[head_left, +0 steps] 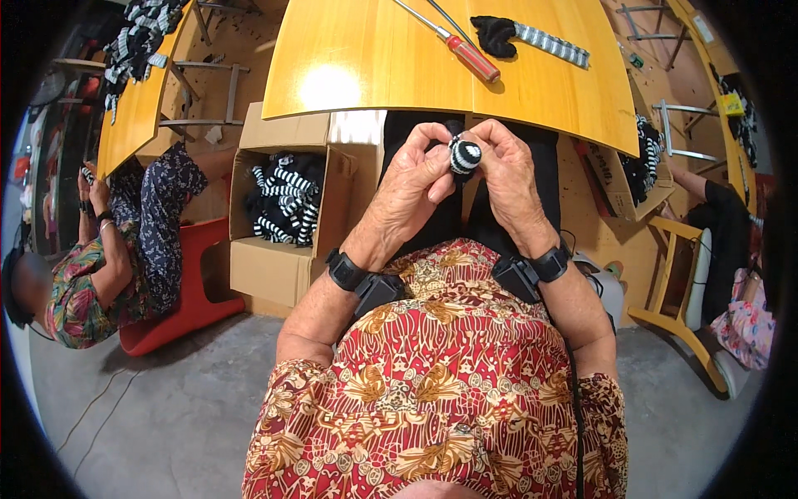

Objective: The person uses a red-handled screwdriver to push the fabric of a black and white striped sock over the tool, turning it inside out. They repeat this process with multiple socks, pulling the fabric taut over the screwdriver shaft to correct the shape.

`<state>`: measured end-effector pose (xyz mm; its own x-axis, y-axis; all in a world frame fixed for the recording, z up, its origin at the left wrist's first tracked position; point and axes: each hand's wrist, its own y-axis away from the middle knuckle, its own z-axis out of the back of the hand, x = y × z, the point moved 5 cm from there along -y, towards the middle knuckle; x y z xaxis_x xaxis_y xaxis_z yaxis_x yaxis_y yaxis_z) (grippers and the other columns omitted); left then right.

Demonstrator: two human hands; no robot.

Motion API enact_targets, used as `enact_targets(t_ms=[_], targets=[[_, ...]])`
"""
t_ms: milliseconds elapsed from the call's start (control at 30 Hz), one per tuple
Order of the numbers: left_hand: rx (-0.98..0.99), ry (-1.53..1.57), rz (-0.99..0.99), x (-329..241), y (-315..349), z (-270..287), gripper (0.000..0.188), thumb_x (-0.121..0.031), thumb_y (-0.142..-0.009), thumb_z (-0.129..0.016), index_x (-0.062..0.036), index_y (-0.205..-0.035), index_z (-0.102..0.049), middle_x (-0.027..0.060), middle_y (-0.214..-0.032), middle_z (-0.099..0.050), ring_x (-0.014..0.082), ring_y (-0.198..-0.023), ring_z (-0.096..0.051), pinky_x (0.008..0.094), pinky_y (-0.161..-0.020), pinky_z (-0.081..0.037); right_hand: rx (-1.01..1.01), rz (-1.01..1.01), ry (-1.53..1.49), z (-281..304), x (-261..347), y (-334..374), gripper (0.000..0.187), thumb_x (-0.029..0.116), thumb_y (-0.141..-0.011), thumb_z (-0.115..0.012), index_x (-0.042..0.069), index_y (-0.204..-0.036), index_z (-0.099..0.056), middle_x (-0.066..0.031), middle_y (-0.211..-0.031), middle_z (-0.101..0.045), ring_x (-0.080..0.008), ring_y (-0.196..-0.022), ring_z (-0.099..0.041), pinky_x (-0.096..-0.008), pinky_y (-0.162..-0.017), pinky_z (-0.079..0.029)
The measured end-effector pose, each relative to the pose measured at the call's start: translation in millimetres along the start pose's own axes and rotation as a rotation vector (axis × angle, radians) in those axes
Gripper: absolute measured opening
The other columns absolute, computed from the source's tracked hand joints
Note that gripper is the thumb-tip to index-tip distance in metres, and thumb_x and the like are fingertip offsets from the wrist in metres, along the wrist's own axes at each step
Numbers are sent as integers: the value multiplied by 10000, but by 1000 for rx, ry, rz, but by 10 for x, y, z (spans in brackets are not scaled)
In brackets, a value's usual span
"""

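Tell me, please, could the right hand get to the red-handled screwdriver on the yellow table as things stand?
Probably yes, but not freely: the right hand and left hand both pinch a small striped black-and-white piece. The screwdriver lies uncovered on the table just beyond, with nothing between.

Screwdriver (465, 51) and sock (532, 37) on table (366, 58); cardboard box (278, 224) left, below it.

table edge: yellow table (374, 58) ends just above both hands; bare wood open at its near left.
on table: screwdriver (465, 51) and striped sock (532, 37) lie at centre-right, near each other.
left side: open cardboard box (274, 208) of striped socks blocks the floor beside the lap.
lower left: grey floor (166, 407) free.
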<state>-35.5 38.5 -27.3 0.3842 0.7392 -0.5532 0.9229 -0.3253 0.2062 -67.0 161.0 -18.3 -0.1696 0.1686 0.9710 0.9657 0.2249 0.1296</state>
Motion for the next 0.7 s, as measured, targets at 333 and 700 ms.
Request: enact_targets(t_ms=[333,700], targets=[[-1,-619,-152,-290,17,-124,272,-147,-950,-582,-32,-1166,-462,-27,-793,-525,41,-680,-449,184,-619,-380,140,141,349,107,387,52,132,140,-877,-669,34,-956,-654,-9,-853,-645,-72,-788,-597,-229,-724,-492],[-36,-929,-265,-396,67,-235,212,-42,-916,-581,-23,-1116,-515,4,-808,-580,57,-773,-533,214,-706,-444,337,-156,279,81,283,72,155,162,-847,-701,27,-905,-652,17,-791,-620,-63,-748,-561,-217,-696,-462]])
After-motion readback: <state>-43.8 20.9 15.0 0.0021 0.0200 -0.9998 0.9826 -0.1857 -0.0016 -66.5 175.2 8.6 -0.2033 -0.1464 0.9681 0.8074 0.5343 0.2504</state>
